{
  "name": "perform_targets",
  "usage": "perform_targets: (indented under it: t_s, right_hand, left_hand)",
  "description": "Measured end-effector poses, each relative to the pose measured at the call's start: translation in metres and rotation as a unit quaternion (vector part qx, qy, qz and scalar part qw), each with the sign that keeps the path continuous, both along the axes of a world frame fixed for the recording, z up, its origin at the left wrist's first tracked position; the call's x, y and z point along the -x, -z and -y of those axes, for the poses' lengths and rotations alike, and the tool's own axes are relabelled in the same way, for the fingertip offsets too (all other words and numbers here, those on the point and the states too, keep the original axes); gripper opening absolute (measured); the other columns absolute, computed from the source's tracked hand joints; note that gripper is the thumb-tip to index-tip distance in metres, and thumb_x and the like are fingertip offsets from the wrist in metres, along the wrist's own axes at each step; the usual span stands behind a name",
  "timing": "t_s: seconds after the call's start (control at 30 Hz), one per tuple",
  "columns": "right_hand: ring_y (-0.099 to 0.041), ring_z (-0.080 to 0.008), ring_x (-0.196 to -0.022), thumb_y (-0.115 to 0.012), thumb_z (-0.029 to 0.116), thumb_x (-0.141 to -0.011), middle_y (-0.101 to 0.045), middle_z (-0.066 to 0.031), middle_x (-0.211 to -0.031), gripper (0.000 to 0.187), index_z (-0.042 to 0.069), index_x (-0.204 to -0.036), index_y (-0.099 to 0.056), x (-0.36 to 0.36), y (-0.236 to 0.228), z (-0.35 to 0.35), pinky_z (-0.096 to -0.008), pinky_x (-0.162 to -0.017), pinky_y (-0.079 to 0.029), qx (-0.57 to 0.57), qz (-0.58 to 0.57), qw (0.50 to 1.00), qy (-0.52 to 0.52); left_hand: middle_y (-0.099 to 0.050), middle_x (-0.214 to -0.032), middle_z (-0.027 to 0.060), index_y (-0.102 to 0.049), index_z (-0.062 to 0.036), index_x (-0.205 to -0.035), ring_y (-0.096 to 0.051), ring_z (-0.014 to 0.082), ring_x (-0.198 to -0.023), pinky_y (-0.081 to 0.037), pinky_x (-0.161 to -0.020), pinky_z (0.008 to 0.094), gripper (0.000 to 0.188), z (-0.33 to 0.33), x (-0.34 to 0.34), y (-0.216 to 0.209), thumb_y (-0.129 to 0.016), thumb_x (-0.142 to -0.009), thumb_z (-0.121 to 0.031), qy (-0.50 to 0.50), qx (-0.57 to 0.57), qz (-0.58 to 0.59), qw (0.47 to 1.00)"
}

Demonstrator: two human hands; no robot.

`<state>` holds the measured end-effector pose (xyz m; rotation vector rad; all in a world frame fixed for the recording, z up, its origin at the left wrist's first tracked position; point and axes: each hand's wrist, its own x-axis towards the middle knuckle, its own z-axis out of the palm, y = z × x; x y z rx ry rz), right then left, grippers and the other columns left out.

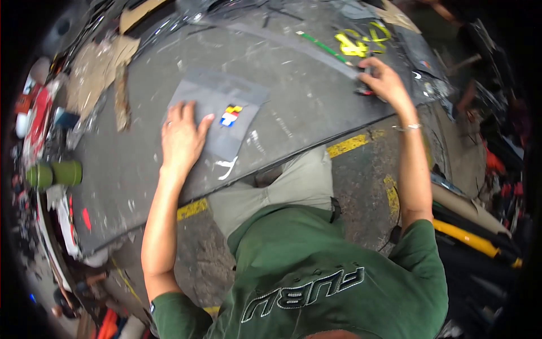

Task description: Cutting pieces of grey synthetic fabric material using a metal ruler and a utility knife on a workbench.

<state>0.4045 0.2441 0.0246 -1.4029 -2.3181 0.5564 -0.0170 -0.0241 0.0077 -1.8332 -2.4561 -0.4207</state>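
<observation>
My left hand (pixel 182 135) lies with fingers outstretched on a grey sheet (pixel 226 90) of flat material. A small patch (pixel 230 115) of yellow, red, white and blue shows on that sheet, just right of my thumb. Over at the table's right side, my right hand (pixel 384 83) is curled around a small dark object (pixel 366 89) with a bit of red on it. Its kind cannot be made out, since the fingers partly cover it. A long grey strip (pixel 305 50) ends close to this hand, and a green pencil-like stick (pixel 324 48) lies along it.
The dark worktable (pixel 293 113) has its near edge against my body. Bright yellow straps (pixel 361 42) lie at the far right. Brown cardboard (pixel 96 73), a worn wooden strip (pixel 122 96) and a green cylindrical container (pixel 55 174) are on the left. Small white scraps (pixel 227 167) lie near the front edge.
</observation>
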Motion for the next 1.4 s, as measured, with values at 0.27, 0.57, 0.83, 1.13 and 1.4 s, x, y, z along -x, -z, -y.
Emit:
perform_targets:
  t_s: [0.27, 0.57, 0.83, 1.13, 1.4]
  right_hand:
    - [-0.051, -0.0124, -0.073, -0.077, 0.018, -0.082, -0.052, -0.0003, -0.081, 0.089, 0.011, -0.161, -0.038, -0.059, -0.005, 0.012, -0.0287, -0.067, -0.045, 0.106, 0.064, 0.992, -0.025]
    - [-0.059, -0.0147, -0.085, -0.063, 0.011, -0.091, -0.058, -0.0063, -0.091, 0.034, -0.003, -0.12, -0.054, -0.087, -0.031, 0.041, -0.0304, -0.08, -0.05, 0.143, 0.161, 0.976, 0.042]
    - [-0.065, -0.0369, -0.113, -0.062, 0.014, -0.102, -0.067, -0.0204, -0.116, 0.033, -0.002, -0.13, -0.057, -0.038, -0.014, 0.029, -0.0384, -0.098, -0.049, -0.065, 0.097, 0.992, -0.039]
    - [-0.064, -0.0404, -0.117, -0.064, -0.002, -0.084, -0.07, -0.0205, -0.123, 0.046, 0.006, -0.129, -0.066, 0.003, -0.045, 0.1, -0.0469, -0.1, -0.051, -0.007, 0.222, 0.973, -0.067]
    - [-0.06, -0.0435, -0.081, -0.072, 0.012, -0.09, -0.059, -0.0273, -0.087, 0.019, -0.001, -0.102, -0.064, -0.021, -0.06, 0.166, -0.0488, -0.073, -0.047, 0.074, 0.171, 0.982, -0.01]
  left_hand:
    - [-0.036, -0.167, 0.0073, -0.049, -0.0131, -0.152, -0.024, 0.0308, -0.158, -0.013, -0.13, 0.0542, 0.049, 0.021, 0.007, -0.006, -0.053, -0.107, -0.03, 0.184, 0.079, 0.114, 0.973]
    - [-0.036, -0.167, 0.0076, -0.05, -0.0134, -0.151, -0.024, 0.0297, -0.158, -0.012, -0.13, 0.0535, 0.048, 0.022, 0.012, -0.007, -0.055, -0.105, -0.026, 0.191, 0.078, 0.116, 0.972]
    - [-0.057, -0.139, 0.0155, -0.058, -0.0116, -0.143, -0.053, 0.0339, -0.133, -0.045, -0.11, 0.0497, 0.052, 0.025, 0.0, -0.023, -0.064, -0.101, -0.041, 0.069, 0.05, 0.106, 0.991]
    - [-0.053, -0.15, 0.0129, -0.06, -0.0155, -0.143, -0.043, 0.0363, -0.146, -0.033, -0.121, 0.053, 0.05, 0.0, -0.007, -0.022, -0.053, -0.095, -0.002, 0.227, 0.039, -0.146, 0.962]
    - [-0.049, -0.15, 0.0196, -0.05, -0.0086, -0.148, -0.045, 0.0461, -0.138, -0.035, -0.114, 0.0609, 0.053, 0.014, -0.042, -0.018, -0.058, -0.096, -0.016, -0.014, 0.028, -0.029, 0.999]
